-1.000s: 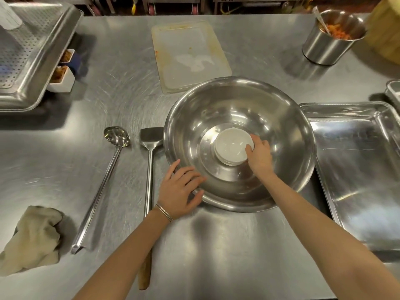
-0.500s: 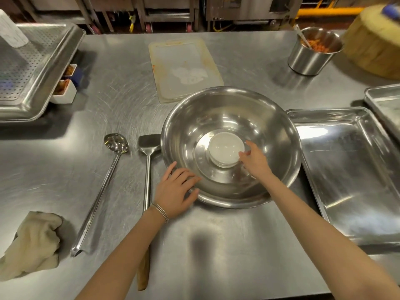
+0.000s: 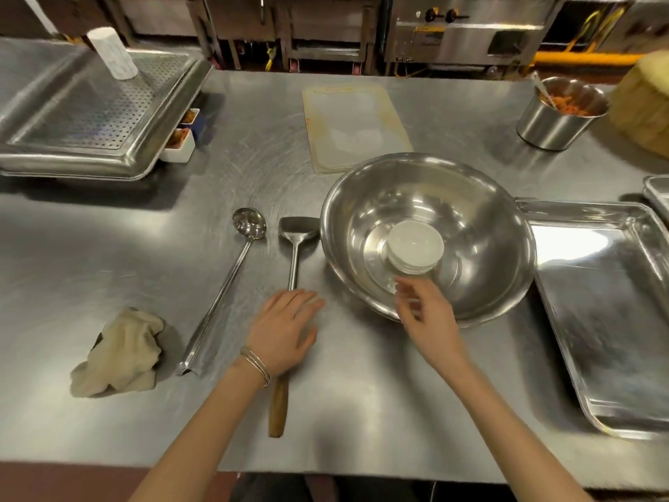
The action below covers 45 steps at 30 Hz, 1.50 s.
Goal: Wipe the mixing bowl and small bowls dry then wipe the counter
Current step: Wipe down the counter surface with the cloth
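Upper left, the white cylindrical tub (image 3: 112, 54) has faint print, way too blurry to read. A crumpled beige cloth (image 3: 119, 353) sits lower left on the brushed steel counter (image 3: 362, 411). The left hand (image 3: 286, 331) lies palm-down, fingers straight, over the wooden-handled steel spatula (image 3: 295, 255). Right of centre, the big round stainless mixing bowl (image 3: 488, 248) holds a stack of small white bowls (image 3: 415, 248). The right hand (image 3: 430, 317) hovers at its near rim, fingers loosely bent, gripping nothing.

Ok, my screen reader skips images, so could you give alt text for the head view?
A person's right hand hovers at the near rim of a mixing bowl containing stacked small bowls; the left hand lies flat over a spatula handle. A crumpled cloth sits left on the counter.
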Motion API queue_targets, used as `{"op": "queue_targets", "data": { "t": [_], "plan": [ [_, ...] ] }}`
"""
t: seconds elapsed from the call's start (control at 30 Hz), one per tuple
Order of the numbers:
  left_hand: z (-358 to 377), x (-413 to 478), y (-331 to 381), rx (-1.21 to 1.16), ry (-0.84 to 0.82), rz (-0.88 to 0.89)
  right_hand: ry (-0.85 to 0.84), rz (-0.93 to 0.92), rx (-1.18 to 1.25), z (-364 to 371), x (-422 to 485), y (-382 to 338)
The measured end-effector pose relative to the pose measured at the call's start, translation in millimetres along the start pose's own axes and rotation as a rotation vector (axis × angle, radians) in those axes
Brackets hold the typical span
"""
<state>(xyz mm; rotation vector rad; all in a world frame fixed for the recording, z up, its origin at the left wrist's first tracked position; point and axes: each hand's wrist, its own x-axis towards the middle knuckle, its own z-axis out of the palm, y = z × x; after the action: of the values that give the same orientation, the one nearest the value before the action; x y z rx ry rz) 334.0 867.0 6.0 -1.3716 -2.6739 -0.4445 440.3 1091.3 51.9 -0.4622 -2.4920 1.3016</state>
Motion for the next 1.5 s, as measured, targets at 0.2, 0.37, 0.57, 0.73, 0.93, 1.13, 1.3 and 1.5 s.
{"op": "queue_targets", "data": {
  "t": [0.2, 0.37, 0.57, 0.73, 0.93, 1.13, 1.3, 1.5],
  "plan": [
    [-9.1, -76.8, -50.3, -0.027, -0.028, -0.051, -0.083, -0.008, 0.03, 81.1, -49.4, -28.3],
    [-32.7, -147.0, -134.2, -0.019, -0.126, -0.051, -0.047, 0.063, 0.015, 179.7, -76.1, -64.7],
    [-78.4, -209.5, -221.1, 0.033, -0.171, 0.005, -0.026, -0.018, -0.286, 255.7, -94.7, -125.8],
    [-100.3, -233.9, -258.0, 0.045, -0.161, -0.002, -0.011, -0.076, -0.602, 285.4, -99.9, -154.0],
    [-95.2, -260.4, -273.0, 0.06, -0.202, -0.113, -0.144, -0.077, -0.836, 305.7, -103.2, -154.0],
    [-97.9, -268.9, -286.4, 0.063, -0.161, -0.18, -0.175, -0.145, -0.838, 321.4, -88.1, -154.3],
    [-98.3, -274.2, -318.5, 0.066, -0.117, -0.201, -0.239, -0.143, -0.743, 353.6, -70.1, -167.6],
    [-81.6, -279.2, -373.5, 0.074, -0.315, -0.223, -0.381, 0.161, -0.656, 456.4, -50.2, -195.0]
  ]
}}
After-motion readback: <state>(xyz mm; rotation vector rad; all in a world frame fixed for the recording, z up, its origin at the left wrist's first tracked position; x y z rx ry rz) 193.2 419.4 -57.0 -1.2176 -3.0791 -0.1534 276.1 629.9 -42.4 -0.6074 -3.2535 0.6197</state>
